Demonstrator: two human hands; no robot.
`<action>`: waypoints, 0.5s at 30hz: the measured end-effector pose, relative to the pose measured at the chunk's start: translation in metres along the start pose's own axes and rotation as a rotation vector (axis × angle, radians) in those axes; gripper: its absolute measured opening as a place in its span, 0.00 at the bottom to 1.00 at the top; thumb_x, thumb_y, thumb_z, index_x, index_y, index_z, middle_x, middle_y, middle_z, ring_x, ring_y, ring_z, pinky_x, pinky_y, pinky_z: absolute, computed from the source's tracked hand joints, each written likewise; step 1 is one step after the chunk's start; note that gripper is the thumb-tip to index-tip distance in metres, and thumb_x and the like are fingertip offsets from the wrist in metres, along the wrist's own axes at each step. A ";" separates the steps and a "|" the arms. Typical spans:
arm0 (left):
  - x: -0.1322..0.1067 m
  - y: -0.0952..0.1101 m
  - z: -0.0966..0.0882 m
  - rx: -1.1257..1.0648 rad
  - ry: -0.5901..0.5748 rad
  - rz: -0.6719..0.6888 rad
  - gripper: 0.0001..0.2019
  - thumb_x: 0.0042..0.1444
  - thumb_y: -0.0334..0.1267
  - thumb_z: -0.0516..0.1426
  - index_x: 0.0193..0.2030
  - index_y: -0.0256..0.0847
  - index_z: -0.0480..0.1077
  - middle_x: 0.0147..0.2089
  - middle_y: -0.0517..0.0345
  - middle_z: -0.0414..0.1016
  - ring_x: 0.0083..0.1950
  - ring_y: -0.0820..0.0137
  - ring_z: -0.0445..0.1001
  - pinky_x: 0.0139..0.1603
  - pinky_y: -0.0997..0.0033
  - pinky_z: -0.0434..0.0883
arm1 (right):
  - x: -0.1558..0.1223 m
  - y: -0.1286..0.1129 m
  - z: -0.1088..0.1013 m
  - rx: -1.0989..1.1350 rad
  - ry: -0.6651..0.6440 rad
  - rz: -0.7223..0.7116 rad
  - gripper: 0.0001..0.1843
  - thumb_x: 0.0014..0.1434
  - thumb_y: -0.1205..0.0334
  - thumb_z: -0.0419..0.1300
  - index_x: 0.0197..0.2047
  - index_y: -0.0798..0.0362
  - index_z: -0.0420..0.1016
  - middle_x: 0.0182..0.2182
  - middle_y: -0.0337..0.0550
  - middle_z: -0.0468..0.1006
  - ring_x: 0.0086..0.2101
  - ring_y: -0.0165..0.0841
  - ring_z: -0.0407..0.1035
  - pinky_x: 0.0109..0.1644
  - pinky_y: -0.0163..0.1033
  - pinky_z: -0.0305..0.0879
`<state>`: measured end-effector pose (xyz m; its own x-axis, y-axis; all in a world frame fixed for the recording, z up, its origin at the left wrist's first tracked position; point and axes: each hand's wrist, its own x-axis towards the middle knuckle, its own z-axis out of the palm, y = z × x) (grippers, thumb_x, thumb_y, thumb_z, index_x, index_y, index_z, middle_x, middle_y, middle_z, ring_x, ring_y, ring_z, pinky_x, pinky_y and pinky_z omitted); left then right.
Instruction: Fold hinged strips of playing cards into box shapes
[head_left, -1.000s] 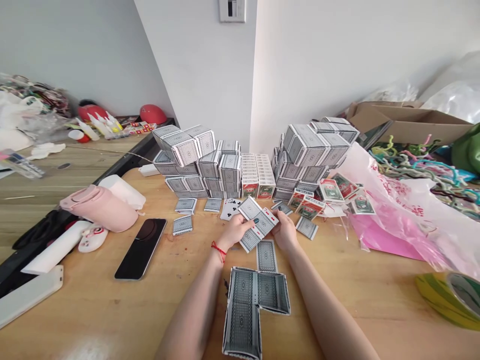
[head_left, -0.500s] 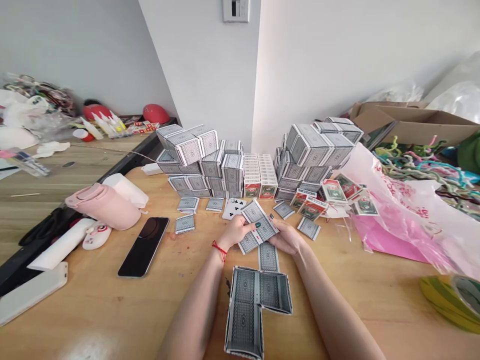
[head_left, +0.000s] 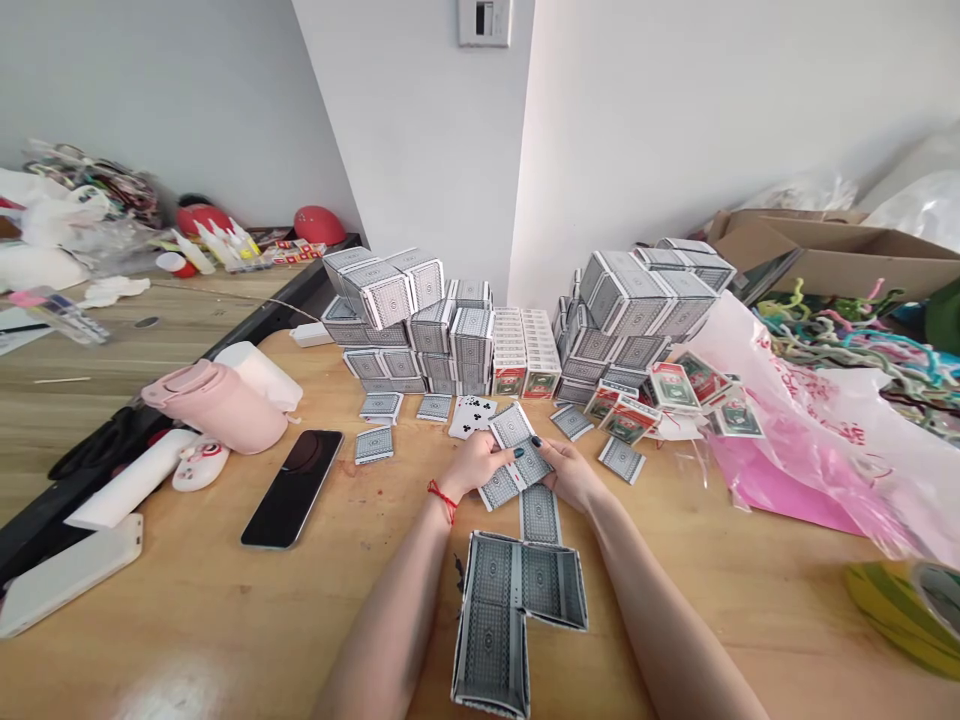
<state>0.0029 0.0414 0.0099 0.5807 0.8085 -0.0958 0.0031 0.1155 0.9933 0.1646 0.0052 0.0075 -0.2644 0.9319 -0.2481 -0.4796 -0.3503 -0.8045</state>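
Observation:
Between both hands is a joined piece of grey-backed playing cards (head_left: 500,488), held tilted above the table. My left hand (head_left: 474,462), with a red string bracelet at the wrist, grips its left side, thumb on top. My right hand (head_left: 568,472) grips the right side, its thumb pressed on the cards near the upper edge. Just below lies a flat strip of cards (head_left: 540,515), partly covered by the held piece. Nearer me sits an L-shaped open tray folded from cards (head_left: 491,640). Several loose cards (head_left: 472,415) lie beyond my hands.
Stacked card blocks rise at the back left (head_left: 390,295) and back right (head_left: 630,295), with packed card boxes (head_left: 525,350) between them. On the left are a phone (head_left: 292,490) and a pink tumbler (head_left: 217,405). Yellow tape (head_left: 900,610) and pink plastic (head_left: 795,480) lie on the right.
My right thumb has moved inward onto the held cards, and the upper card looks more bent. My left hand keeps its grip. The whole view has shifted slightly.

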 end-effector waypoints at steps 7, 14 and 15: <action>0.001 -0.002 -0.001 -0.069 0.012 -0.039 0.19 0.46 0.44 0.61 0.43 0.34 0.72 0.36 0.49 0.77 0.35 0.64 0.75 0.35 0.68 0.70 | 0.004 0.006 -0.001 -0.458 0.220 -0.218 0.19 0.49 0.46 0.59 0.23 0.54 0.71 0.15 0.34 0.68 0.17 0.26 0.58 0.20 0.32 0.53; -0.001 0.001 0.000 -0.088 0.023 -0.041 0.20 0.45 0.44 0.61 0.44 0.34 0.71 0.35 0.50 0.77 0.33 0.64 0.75 0.31 0.70 0.69 | 0.000 0.005 0.004 -0.548 0.260 -0.246 0.23 0.52 0.42 0.54 0.19 0.51 0.64 0.08 0.33 0.63 0.10 0.26 0.54 0.14 0.33 0.44; -0.002 0.003 0.000 -0.099 0.032 -0.043 0.20 0.45 0.44 0.61 0.44 0.34 0.71 0.35 0.50 0.77 0.33 0.64 0.75 0.31 0.70 0.69 | -0.001 0.004 0.004 -0.518 0.240 -0.235 0.23 0.52 0.42 0.53 0.18 0.52 0.63 0.07 0.34 0.63 0.10 0.26 0.53 0.14 0.33 0.43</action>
<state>0.0022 0.0401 0.0127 0.5557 0.8192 -0.1421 -0.0537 0.2059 0.9771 0.1593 0.0030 0.0072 0.0239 0.9949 -0.0984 -0.0179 -0.0980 -0.9950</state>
